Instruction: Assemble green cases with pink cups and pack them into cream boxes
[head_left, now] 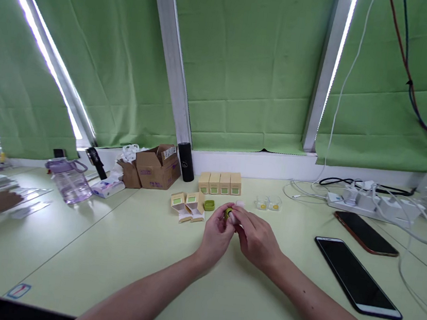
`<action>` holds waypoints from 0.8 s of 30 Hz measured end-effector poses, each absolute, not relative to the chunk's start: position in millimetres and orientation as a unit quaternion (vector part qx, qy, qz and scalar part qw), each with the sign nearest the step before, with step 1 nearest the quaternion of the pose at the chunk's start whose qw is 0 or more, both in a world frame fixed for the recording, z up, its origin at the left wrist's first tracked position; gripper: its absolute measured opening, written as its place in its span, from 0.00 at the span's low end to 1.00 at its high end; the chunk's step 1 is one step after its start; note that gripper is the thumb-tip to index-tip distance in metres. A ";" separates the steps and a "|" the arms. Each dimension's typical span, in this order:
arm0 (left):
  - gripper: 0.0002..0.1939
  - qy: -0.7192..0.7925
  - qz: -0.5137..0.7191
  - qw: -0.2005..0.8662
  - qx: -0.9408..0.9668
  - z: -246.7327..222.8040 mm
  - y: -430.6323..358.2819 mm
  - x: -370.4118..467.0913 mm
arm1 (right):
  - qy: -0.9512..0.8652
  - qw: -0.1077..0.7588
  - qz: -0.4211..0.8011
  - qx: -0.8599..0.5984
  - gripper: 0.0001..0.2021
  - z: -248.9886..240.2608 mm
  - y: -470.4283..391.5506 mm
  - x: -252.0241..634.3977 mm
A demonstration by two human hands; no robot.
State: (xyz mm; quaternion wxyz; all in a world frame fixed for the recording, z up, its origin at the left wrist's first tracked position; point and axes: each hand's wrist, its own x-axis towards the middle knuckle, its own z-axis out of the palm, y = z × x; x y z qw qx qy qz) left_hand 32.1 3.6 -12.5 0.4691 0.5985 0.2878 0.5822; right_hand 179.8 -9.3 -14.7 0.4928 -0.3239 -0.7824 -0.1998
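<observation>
"What do you have there?"

"A small green piece [228, 212], pinched between the fingertips of my left hand [215, 238] and my right hand [260, 238], which meet in front of me. A pale bit [239, 203] shows just past my fingers; whether it is joined on, I can't tell."

"Heavy?"

"I'd judge it light, and probably firm. Small and smooth-looking, it could slip, so I'd take it by the rim with light fingertips. The pale bit looks softer, and I'd avoid squeezing it."

"What's around your hands?"

"Just beyond my left hand, a green tray [209, 205] beside opened cartons [194, 207]. Farther ahead, four small boxes [220, 182] in a row. Ahead of my right hand, clear containers [268, 203] with yellow in them; they look fragile."

"And the surface?"

"A pale, smooth table [107, 266], with seams. Two phones [358, 276] lie right of my hands. Well to the left, a co-worker's hand [4, 202] rests near clear sheets [31, 202]. Green blinds [245, 55] cover the windows ahead, bright light leaking at their edges."
</observation>
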 end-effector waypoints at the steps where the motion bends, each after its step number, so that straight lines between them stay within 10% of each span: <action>1: 0.21 0.287 0.585 0.470 0.596 -12.9 3.8 32.4 | -0.784 0.493 -0.199 -0.322 0.22 -15.1 -8.8 180.2; 24: 0.33 0.257 0.522 0.523 0.623 -16.9 6.9 26.9 | -0.769 0.513 -0.157 -0.347 0.22 -26.5 -9.4 180.6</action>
